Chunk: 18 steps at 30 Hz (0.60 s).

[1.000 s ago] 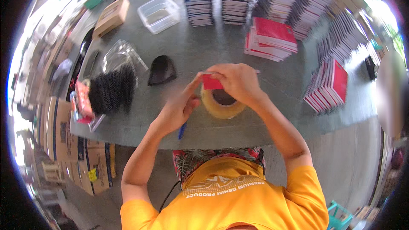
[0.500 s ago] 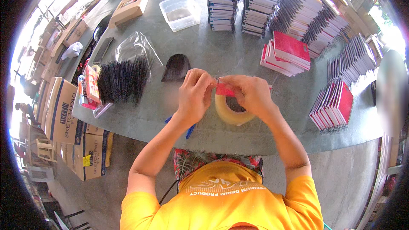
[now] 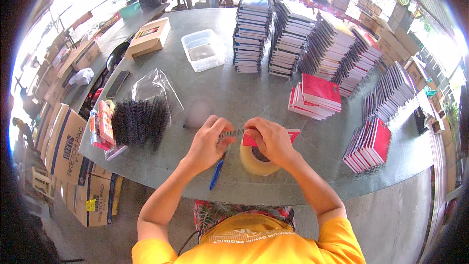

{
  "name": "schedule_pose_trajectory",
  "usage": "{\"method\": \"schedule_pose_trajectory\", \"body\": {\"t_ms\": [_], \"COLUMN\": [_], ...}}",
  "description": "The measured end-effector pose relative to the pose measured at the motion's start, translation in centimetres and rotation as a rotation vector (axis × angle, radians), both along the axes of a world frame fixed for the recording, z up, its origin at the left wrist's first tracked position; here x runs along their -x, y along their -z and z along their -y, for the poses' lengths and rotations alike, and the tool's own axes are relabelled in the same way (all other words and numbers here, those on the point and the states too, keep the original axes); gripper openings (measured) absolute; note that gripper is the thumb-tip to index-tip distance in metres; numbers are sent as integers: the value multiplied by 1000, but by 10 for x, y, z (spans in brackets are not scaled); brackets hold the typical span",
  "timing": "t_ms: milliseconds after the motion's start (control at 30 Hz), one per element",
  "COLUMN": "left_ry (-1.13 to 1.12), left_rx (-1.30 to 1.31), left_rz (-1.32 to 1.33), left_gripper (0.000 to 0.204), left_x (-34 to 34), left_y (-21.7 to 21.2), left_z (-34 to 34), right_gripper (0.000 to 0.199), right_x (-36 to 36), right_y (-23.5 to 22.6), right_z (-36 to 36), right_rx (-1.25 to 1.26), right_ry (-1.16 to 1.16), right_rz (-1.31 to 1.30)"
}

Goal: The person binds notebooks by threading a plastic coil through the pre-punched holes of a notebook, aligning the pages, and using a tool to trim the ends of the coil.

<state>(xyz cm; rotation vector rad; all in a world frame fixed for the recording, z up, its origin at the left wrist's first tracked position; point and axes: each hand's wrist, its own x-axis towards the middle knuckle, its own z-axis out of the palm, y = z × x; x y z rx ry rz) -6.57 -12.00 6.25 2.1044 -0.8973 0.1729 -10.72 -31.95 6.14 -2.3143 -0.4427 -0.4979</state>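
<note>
The coil [image 3: 232,133] lies between left hand [image 3: 213,138] and right hand [image 3: 269,139], its long axis roughly left to right. The left, nearer, pinches it; its free end points at the notebook [image 3: 294,134], clasped in the right over the tape [image 3: 253,162].

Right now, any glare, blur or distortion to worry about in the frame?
Head view: background blown out white along the top; head view: glare on the right side of the table; head view: fisheye bows its near edge, corners go black; head view: hazy round smudge up-left of the left hand; head view: coil still readable.
</note>
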Motion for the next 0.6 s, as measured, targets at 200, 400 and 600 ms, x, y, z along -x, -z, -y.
{"method": "schedule_pose_trajectory", "body": {"t_ms": [200, 400, 600], "left_ry": [118, -658, -522], "left_rx": [-38, -570, -169], "left_rz": [27, 154, 132], "left_gripper": [15, 55, 47], "left_x": [-19, -117, -137], "left_y": [2, 71, 26], "left_z": [3, -38, -70], "right_gripper": [23, 20, 20], "right_x": [1, 6, 24], "right_y": [0, -17, 28], "right_z": [1, -2, 83], "right_rx": [-35, 48, -632], "right_ry": [-24, 26, 49], "right_rz": [-3, 41, -437]}}
